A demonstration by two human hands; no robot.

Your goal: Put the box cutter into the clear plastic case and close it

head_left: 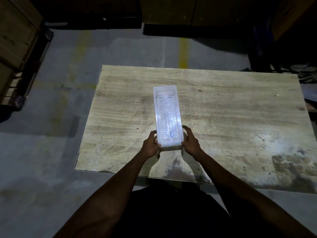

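We look down at our two bare arms reaching over a worn wooden counter. Our left hand has its grip pinching the near left corner of the long clear plastic case, which lies lengthwise on the counter near its left half, lid on top. Our right hand has its grip pinching the near right corner; glare keeps us from telling whether the box cutter is inside.
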